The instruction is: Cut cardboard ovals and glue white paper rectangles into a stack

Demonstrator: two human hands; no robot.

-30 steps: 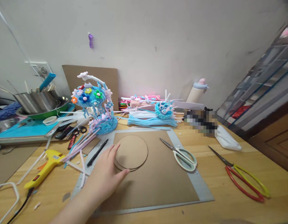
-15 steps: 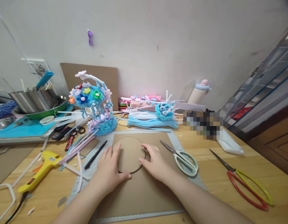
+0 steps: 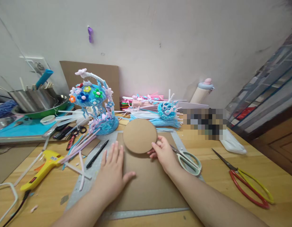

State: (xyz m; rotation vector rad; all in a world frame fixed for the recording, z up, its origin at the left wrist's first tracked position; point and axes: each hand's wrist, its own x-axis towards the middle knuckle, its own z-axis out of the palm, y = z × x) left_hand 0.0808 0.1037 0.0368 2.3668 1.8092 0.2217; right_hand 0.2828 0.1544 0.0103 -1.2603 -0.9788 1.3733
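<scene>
A round cardboard disc [image 3: 140, 136] is pinched at its lower right edge between the thumb and fingers of my right hand [image 3: 163, 154], raised over a larger cardboard sheet [image 3: 148, 189]. My left hand [image 3: 112, 173] lies flat on the left part of that sheet, fingers spread and holding nothing. Beside it on the left is a black pen [image 3: 97, 154]. Green-handled scissors [image 3: 189, 162] rest right of my right hand, their blades partly hidden by it. Under the sheet shows a grey cutting mat [image 3: 77, 192].
A yellow glue gun [image 3: 39, 170] lies at the left, near pipe-cleaner strips. A flower-covered blue ornament [image 3: 103, 123] stands behind. Pipe-cleaner bundles [image 3: 155, 121] sit at the back, a bottle [image 3: 201, 92] by the wall. Red-and-yellow-handled scissors [image 3: 249, 186] lie at the right.
My right hand has taken hold of the disc and lifted it off the sheet, up and a little to the right. My left hand has let go of the disc's side and flattened out.
</scene>
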